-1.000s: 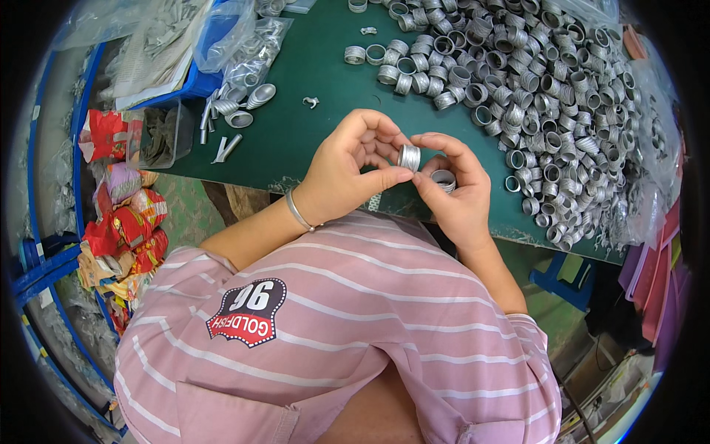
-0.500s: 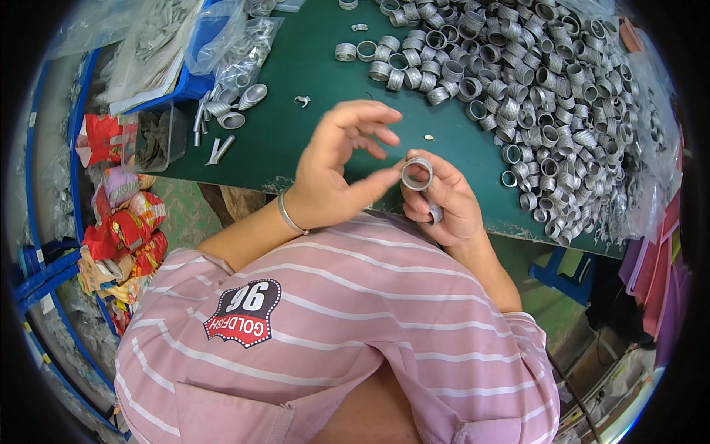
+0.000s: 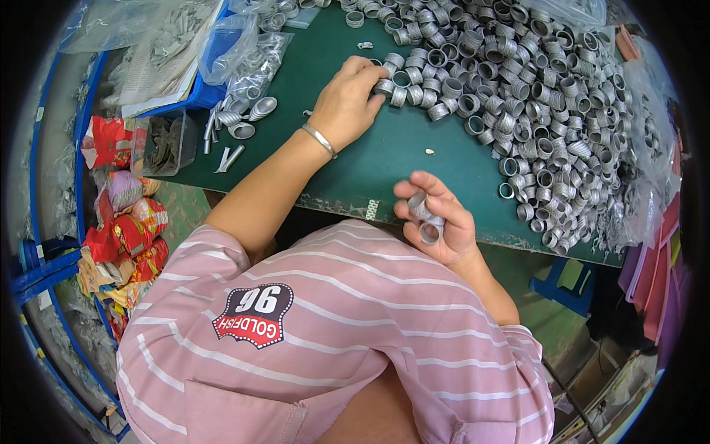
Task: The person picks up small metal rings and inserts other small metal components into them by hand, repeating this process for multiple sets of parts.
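Observation:
My left hand (image 3: 350, 98) reaches over the table to the left edge of a large pile of grey metal rings (image 3: 510, 89). Its fingers and thumb are spread apart beside a metal ring (image 3: 383, 87) at that edge. Whether they touch it I cannot make out. A silver bangle circles the wrist. Close to my body, at the table's front edge, my right hand (image 3: 452, 226) is slightly blurred. Its curled fingers hold metal rings (image 3: 427, 219), at least two, one next to the other.
The green table (image 3: 347, 170) carries a small pale scrap (image 3: 430, 152) and a bit of metal (image 3: 365, 45). At the left lie cut metal tubes (image 3: 231, 158), a clear plastic box (image 3: 164, 144) and a blue bin (image 3: 203, 96). Plastic sheeting (image 3: 647, 126) edges the pile at right.
My left hand has moved away from my right hand, forward to the pile's edge. My right hand has dropped slightly, and the ring held upright in it has tipped back into the fingers.

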### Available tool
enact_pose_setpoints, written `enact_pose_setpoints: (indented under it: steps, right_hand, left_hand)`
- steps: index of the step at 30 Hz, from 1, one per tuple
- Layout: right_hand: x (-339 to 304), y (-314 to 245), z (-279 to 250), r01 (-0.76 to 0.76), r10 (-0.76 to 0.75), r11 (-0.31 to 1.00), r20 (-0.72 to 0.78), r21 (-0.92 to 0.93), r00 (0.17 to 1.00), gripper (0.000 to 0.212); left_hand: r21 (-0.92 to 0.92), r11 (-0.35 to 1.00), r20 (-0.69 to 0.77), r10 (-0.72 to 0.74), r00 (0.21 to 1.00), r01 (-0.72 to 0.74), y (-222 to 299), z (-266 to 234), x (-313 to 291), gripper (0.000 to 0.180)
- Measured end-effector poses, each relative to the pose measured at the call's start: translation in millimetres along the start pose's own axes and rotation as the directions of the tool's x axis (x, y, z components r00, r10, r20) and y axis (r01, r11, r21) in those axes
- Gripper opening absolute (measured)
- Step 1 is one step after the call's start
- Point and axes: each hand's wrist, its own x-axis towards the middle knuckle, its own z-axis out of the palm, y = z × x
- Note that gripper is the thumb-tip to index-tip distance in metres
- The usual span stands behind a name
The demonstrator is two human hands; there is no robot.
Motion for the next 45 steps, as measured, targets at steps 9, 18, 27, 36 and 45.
enact_pose_setpoints:
  steps: [9,18,27,36,45]
  right_hand:
    - [7,-16,2,0.093,-0.29,0.813,-0.26,-0.575,0.921,0.019]
    - [26,-11,18,0.104,-0.405,0.309,-0.032,-0.945,0.914,0.017]
    - [26,-13,19,0.31,-0.528,-0.016,0.271,-0.951,0.805,0.01]
    - [22,-10,13,0.192,-0.574,0.164,0.065,-0.968,0.816,0.015]
    - [22,-10,17,0.073,-0.292,0.662,-0.167,-0.746,0.942,0.026]
  left_hand:
    - [-0.397,0.888,0.145,-0.189,0.971,0.232,23,-15,-24,0.024]
    - [-0.386,0.922,0.072,0.061,0.996,-0.029,59,-30,-42,0.023]
    - [-0.763,0.588,0.244,-0.119,0.962,0.267,58,-25,-50,0.031]
    - [-0.864,0.418,0.247,-0.13,0.96,0.279,53,-22,-53,0.045]
    - [-0.547,0.836,0.16,0.157,0.975,-0.045,55,-28,-54,0.046]
